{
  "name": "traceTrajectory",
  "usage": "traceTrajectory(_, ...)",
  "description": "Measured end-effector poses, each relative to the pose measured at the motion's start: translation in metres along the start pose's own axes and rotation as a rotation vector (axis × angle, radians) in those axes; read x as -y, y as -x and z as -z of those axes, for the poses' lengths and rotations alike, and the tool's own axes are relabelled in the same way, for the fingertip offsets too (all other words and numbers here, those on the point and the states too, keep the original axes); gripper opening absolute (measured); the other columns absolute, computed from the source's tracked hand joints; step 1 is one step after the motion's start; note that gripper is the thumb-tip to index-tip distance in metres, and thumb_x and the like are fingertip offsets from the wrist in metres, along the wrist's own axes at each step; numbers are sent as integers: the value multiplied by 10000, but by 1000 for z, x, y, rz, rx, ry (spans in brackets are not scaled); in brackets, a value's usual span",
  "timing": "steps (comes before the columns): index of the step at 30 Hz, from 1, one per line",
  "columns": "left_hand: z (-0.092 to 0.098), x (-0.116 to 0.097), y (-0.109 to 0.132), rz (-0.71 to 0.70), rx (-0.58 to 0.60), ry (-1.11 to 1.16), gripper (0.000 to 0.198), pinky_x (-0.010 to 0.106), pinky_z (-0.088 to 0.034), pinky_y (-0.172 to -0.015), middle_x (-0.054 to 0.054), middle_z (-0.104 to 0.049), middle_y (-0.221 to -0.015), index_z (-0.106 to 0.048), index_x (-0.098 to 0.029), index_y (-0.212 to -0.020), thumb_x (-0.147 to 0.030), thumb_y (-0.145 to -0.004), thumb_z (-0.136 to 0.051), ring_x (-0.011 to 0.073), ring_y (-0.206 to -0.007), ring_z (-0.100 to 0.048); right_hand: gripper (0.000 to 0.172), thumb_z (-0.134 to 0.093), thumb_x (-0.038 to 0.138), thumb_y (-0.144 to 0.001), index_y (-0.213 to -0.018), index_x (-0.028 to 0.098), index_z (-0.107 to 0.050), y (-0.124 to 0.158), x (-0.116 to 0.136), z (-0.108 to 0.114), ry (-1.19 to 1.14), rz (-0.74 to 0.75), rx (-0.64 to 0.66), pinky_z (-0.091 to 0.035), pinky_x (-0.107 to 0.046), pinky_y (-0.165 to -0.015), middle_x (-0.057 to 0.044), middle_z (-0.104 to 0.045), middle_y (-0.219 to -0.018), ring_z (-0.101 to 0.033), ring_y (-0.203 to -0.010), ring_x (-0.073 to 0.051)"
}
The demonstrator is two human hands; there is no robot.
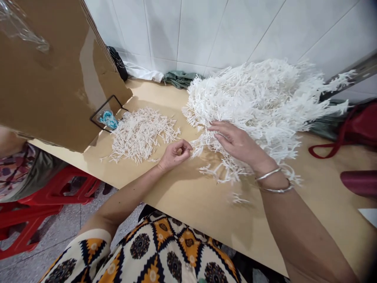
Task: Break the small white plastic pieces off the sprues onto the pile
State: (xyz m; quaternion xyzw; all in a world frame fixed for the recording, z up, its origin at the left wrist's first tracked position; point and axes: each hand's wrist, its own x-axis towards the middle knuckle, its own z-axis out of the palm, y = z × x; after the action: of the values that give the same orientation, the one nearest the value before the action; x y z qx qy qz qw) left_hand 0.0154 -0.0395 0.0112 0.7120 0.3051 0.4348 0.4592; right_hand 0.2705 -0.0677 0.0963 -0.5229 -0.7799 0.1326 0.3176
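Note:
A big heap of white branched plastic pieces [265, 98] fills the right middle of the tan table [191, 204]. My right hand [235, 143], with two silver bangles at the wrist, lies on the heap's near edge with fingers curled around some branches. My left hand [175, 153] is pinched shut on a small white piece at the heap's left fringe. A smaller flat pile of separated white sticks [141, 133] lies to the left of my left hand.
A large cardboard sheet [53, 74] leans at the upper left over a wire stand with a blue object [108, 118]. Cloths lie along the tiled wall. A red bag [356, 125] sits at right. Red plastic stools [44, 200] stand on the floor at left.

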Motion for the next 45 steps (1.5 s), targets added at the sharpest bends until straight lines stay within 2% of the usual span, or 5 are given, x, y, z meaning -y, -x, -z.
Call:
traceTrajectory(27, 82, -55, 119, -49, 412, -469, 135, 267, -454, -717, -35, -560, -715, -607, -211, -863, -81, -855, -573, 112, -687, -523, 367, -680, 186, -942, -1306, 218, -696, -11, -6, 1, 46, -101, -43, -324, -550, -1327, -108, -576, -1577, -504, -1516, -291)
traceTrajectory(33, 65, -53, 89, -111, 322, -678, 239, 453, -479, -1085, 117, -549, -1368, -736, -258, -1136, -398, -944, -708, 276, -1298, -533, 279, -595, 258, -1013, -1252, 320, -726, 32, 36, 18, -214, -146, -80, -493, -494, -1217, -26, -682, -1458, -631, -1386, -239)
traceTrajectory(38, 19, -64, 52, -227, 330, -751, 327, 435, -450, -1094, 83, -681, -1289, -652, -219, -1213, -480, -1021, -602, 225, -1205, -630, 304, -628, 266, -994, -1290, 273, -698, 79, 56, 4, 36, -79, -189, -483, -531, -1192, -73, -678, -1435, -635, -1348, -259)
traceTrajectory(41, -15, -65, 28, -280, 387, -744, 356, 465, -437, -1120, 87, -670, -1379, -614, -200, -1248, -486, -1064, -509, 235, -1211, -640, 475, -749, 413, -906, -1310, 186, -645, 108, 48, -23, 249, -291, -489, -460, -604, -1155, -162, -644, -1336, -571, -1332, -336)
traceTrajectory(45, -52, -46, -17, -317, 412, -421, 382, 381, -461, -1169, 125, -650, -1400, -572, -170, -1317, -375, -1120, -317, 194, -1348, -585, 529, -771, 452, -815, -1216, 158, -589, 131, 32, -55, 281, -522, -432, -451, -659, -1070, -171, -580, -1214, -531, -1209, -371)
